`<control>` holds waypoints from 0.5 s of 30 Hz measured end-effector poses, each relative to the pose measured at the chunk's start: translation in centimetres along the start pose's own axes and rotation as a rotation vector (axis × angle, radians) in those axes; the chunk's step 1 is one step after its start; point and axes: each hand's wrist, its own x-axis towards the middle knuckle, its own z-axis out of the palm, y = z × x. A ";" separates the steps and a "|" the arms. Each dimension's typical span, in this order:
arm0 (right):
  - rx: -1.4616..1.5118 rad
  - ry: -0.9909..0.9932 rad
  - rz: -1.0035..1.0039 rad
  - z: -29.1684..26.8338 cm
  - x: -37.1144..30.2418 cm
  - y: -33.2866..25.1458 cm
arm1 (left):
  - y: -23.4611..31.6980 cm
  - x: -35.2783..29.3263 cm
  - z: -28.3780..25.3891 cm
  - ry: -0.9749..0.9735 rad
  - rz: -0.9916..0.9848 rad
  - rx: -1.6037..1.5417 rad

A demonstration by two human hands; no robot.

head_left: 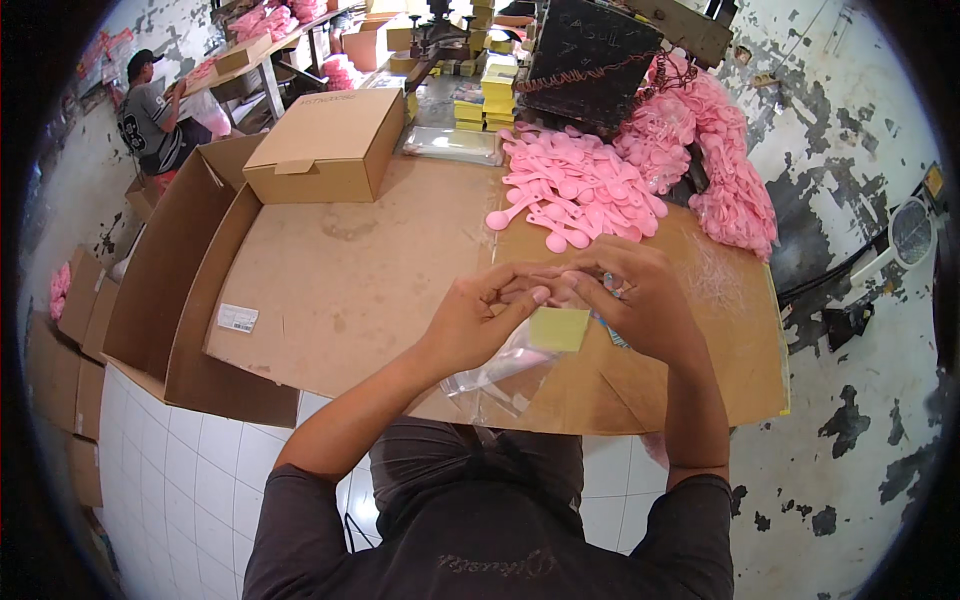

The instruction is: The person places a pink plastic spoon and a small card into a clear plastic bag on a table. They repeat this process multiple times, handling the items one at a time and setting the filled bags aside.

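My left hand (478,312) and my right hand (632,295) meet over the front part of the cardboard-covered table. Thumbs and fingertips are closed together in a pinch, and the fingers hide what lies between them. Just below the fingertips is a yellow-green paper pad or stack of cards (560,330). Clear plastic bags (490,378) lie beneath and left of it, near the table's front edge. Partly covered by my right hand, a small blue-patterned item (612,336) shows. Beyond my hands spreads a heap of pink plastic spoons (585,190).
A closed cardboard box (325,145) stands at the back left, beside a long open carton (185,270). Bags of pink spoons (735,190) hang over the right edge near a black machine box (585,65). Yellow card stacks (498,85) stand behind. Another person (155,115) sits far left.
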 end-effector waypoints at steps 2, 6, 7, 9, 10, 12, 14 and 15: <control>0.041 0.110 -0.002 0.5 -0.2 0.4 | -0.1 0.1 0.1 0.041 -0.037 -0.011; -0.145 0.418 -0.246 2.0 -0.2 1.1 | 0.5 0.2 0.3 0.076 -0.066 -0.021; -0.259 0.369 -0.330 2.0 -0.2 1.0 | 0.7 0.2 0.5 0.104 -0.041 0.081; -0.371 0.321 -0.411 2.3 -0.2 0.9 | 0.6 0.2 0.8 0.129 -0.017 0.186; -0.409 0.299 -0.424 2.6 -0.2 1.0 | 0.5 0.2 0.9 0.149 0.025 0.319; -0.445 0.281 -0.435 2.9 -0.3 1.0 | 0.5 0.1 1.0 0.167 0.068 0.454; -0.558 0.261 -0.477 2.9 -0.4 0.9 | 0.6 0.1 1.0 0.128 0.152 0.739; -0.557 0.263 -0.476 3.0 -0.3 1.1 | 0.7 0.2 1.2 0.126 0.152 0.740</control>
